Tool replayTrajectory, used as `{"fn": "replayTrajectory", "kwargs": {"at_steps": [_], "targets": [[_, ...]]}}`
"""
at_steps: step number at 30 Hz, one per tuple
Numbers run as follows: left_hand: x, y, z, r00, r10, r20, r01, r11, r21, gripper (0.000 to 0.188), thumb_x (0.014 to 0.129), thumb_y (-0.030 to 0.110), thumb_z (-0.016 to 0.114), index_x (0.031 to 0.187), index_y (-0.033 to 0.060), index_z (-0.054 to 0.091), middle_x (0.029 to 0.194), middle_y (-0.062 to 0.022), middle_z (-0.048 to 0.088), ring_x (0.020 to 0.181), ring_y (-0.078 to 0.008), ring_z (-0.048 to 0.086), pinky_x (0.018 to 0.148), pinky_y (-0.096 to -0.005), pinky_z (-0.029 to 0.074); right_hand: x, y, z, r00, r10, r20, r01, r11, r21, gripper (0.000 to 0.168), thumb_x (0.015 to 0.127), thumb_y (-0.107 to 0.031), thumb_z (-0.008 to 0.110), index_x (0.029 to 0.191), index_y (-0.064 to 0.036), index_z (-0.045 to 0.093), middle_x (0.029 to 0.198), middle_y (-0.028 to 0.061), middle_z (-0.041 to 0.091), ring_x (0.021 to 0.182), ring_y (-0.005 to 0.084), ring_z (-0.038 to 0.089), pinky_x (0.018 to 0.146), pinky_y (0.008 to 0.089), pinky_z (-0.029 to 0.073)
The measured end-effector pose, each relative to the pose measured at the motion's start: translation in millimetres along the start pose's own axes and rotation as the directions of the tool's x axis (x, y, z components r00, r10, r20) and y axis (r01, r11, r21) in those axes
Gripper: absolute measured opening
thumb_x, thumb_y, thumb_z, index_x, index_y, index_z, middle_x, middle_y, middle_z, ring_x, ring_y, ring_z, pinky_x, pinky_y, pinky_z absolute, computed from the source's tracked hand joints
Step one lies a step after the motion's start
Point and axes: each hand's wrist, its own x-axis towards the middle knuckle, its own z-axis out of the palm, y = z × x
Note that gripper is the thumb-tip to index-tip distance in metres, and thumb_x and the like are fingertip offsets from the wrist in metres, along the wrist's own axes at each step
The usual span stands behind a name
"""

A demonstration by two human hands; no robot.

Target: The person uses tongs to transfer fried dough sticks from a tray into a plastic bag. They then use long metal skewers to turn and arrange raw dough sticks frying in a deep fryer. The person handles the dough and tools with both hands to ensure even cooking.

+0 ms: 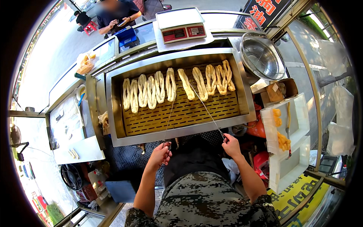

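Below the front rim of a rectangular metal fryer, my left hand grips the handle end of a thin metal rod. My right hand holds a second thin metal rod that slants up-left over the oil. Its far end lies by a single dough loop in the middle. The left rod's far end reaches near the bottom of a pale dough loop. Several pale loops lie side by side on the left, and several slightly yellower ones on the right, above a slotted metal plate.
A digital scale stands behind the fryer; a wire strainer basket sits at its back right corner. White plastic trays, one with fried dough pieces, are at right. A white board lies left. A person stands beyond the counter.
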Motion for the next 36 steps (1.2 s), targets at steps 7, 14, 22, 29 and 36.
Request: {"fn": "replayTrajectory", "kwargs": {"at_steps": [7, 14, 22, 29, 36], "targets": [[32.0, -34.2, -46.0, 0.616, 0.785, -0.061, -0.227, 0.252, 0.941, 0.033, 0.094, 0.019, 0.047, 0.122, 0.0044, 0.056, 0.078, -0.0106, 0.062, 0.056, -0.0197, 0.058, 0.047, -0.0333, 0.047, 2.5, -9.9, 24.7, 0.997, -0.064, 0.046, 0.066, 0.997, -0.05, 0.037, 0.069, -0.005, 0.059, 0.106, -0.003, 0.064, 0.076, 0.0132, 0.061, 0.07, 0.0319, 0.06, 0.066, 0.0391, 0.05], [7.9, 10.1, -33.9, 0.997, 0.076, 0.021, -0.074, 0.995, -0.07, 0.031, 0.099, 0.024, 0.042, 0.124, 0.0089, 0.052, 0.071, -0.0034, 0.055, 0.051, -0.0104, 0.05, 0.043, -0.0246, 0.043, 1.7, -16.1, 34.5, 0.999, -0.011, 0.03, 0.012, 0.998, -0.058, 0.036, 0.069, -0.005, 0.06, 0.105, -0.003, 0.064, 0.074, 0.0128, 0.06, 0.069, 0.0314, 0.06, 0.065, 0.039, 0.049], [6.4, -34.2, -72.3, 0.816, 0.51, -0.273, -0.155, 0.648, 0.746, 0.035, 0.097, 0.024, 0.046, 0.128, 0.0079, 0.052, 0.071, -0.0048, 0.056, 0.052, -0.0137, 0.052, 0.044, -0.0285, 0.044, -2.9, -37.3, 52.7, 0.987, -0.145, 0.067, 0.147, 0.989, -0.028, 0.035, 0.072, -0.004, 0.06, 0.107, 0.0, 0.063, 0.071, 0.0092, 0.059, 0.06, 0.0196, 0.056, 0.06, 0.031, 0.047], [2.3, 4.5, -54.7, 0.942, 0.181, -0.284, -0.04, 0.897, 0.441, 0.036, 0.098, 0.027, 0.047, 0.126, 0.0071, 0.053, 0.071, -0.0073, 0.058, 0.056, -0.0137, 0.053, 0.045, -0.0283, 0.044, 5.5, -31.1, 71.0, 0.993, -0.107, 0.042, 0.111, 0.988, -0.104, 0.037, 0.071, -0.005, 0.061, 0.107, -0.002, 0.064, 0.073, 0.0116, 0.061, 0.064, 0.0259, 0.059, 0.063, 0.0354, 0.049], [-22.8, -5.5, -80.1, 0.989, 0.075, -0.125, -0.073, 0.997, 0.023, 0.033, 0.1, 0.023, 0.042, 0.129, 0.0092, 0.049, 0.075, -0.0086, 0.06, 0.056, -0.0152, 0.055, 0.05, -0.0294, 0.047, 8.9, -57.0, 70.5, 0.985, -0.146, 0.097, 0.151, 0.987, -0.048, 0.037, 0.071, -0.005, 0.06, 0.108, -0.002, 0.064, 0.074, 0.0102, 0.06, 0.062, 0.024, 0.057, 0.062, 0.0321, 0.048]]}}
